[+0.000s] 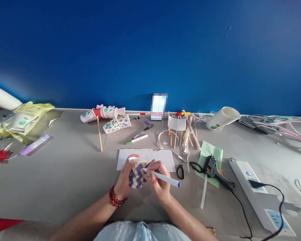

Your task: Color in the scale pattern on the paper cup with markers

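Note:
My left hand [124,179] is wrapped round a paper cup [137,174] with a drawn scale pattern, some of the scales coloured purple. In my right hand [160,182] is a white marker pen [167,178] with a purple end, its tip touching or very near the cup's side. Beneath and behind both hands lies a white sheet of card [163,160]. A second cup patterned with purple and green scales [117,124] rests on its side farther back, beside a fish-like cup figure [88,116] on a wooden stick [99,135].
A green marker [137,139] and black pen [142,131] lie beyond the card. To the right are scissors [181,171], wooden sticks [191,132], a glue gun [212,167], stacked white cups [224,117] and a power strip [249,187]. A phone [158,107] stands against the blue wall.

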Tool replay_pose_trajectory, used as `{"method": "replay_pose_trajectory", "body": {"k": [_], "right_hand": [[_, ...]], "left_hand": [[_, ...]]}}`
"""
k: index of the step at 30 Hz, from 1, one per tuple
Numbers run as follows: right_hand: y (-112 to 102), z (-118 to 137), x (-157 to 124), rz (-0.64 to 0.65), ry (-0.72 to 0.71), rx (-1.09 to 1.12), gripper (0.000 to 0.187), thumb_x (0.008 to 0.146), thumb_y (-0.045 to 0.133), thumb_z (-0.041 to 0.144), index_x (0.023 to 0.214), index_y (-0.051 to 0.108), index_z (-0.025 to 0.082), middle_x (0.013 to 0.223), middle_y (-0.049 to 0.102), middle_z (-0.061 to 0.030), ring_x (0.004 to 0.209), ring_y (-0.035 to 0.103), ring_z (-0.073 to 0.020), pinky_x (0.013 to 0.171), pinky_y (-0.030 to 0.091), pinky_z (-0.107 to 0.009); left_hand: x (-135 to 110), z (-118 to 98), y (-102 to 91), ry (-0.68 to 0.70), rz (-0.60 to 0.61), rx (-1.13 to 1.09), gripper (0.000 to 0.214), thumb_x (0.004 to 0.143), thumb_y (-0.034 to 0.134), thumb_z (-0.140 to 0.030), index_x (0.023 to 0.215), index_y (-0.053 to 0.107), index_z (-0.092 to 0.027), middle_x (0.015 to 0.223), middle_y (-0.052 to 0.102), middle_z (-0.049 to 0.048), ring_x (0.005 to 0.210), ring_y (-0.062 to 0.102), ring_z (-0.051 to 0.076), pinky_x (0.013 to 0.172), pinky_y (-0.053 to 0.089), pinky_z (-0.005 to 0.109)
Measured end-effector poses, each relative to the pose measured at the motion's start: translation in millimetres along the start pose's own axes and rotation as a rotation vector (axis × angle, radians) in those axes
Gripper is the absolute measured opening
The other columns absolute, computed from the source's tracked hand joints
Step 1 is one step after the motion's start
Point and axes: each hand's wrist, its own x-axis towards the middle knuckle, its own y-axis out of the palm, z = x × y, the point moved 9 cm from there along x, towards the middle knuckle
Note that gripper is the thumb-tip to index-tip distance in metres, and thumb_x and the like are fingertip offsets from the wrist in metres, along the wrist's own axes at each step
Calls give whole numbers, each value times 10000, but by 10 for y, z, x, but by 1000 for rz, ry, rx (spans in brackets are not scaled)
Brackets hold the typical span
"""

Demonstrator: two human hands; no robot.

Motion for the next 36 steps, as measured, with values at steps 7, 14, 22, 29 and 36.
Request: {"method": "replay_pose_trajectory", "body": {"k": [7, 14, 22, 29, 36], "right_hand": [[0, -7, -5, -1, -12, 15, 231, 1008, 586, 383, 829, 571, 237, 694, 556, -3, 651, 531, -188, 615, 450, -334], [-18, -9, -1, -11, -13, 6, 233, 1010, 584, 382, 829, 564, 237, 700, 554, -2, 652, 546, -187, 615, 456, -330], [-24, 8, 7, -29, -19, -16, 244, 1025, 566, 432, 881, 574, 235, 707, 568, -4, 632, 534, -179, 587, 450, -320], [-15, 11, 8, -21, -16, -29, 258, 1027, 564, 444, 871, 577, 239, 701, 564, -2, 644, 546, -186, 599, 451, -322], [12, 20, 1, -8, 5, -15, 227, 1009, 592, 419, 881, 590, 231, 724, 575, -6, 649, 544, -180, 597, 440, -317]], "left_hand": [[5, 15, -13, -11, -17, -3, 457, 835, 735, -595, 1071, 648, -212, 825, 721, 12, 738, 706, 170, 652, 585, 258], [13, 26, -30, -12, -21, -10, 450, 841, 740, -588, 1080, 653, -217, 877, 728, 14, 780, 722, 170, 685, 602, 261], [12, 28, -32, 0, -3, 9, 411, 885, 701, -582, 1095, 652, -232, 960, 744, 20, 849, 744, 179, 751, 618, 274], [12, 26, -24, -7, -10, 14, 432, 862, 717, -593, 1084, 656, -228, 875, 730, 11, 771, 733, 174, 686, 607, 265], [9, 19, -6, 3, -1, -3, 425, 878, 714, -581, 1088, 644, -218, 922, 749, 23, 809, 740, 175, 728, 610, 267]]}}
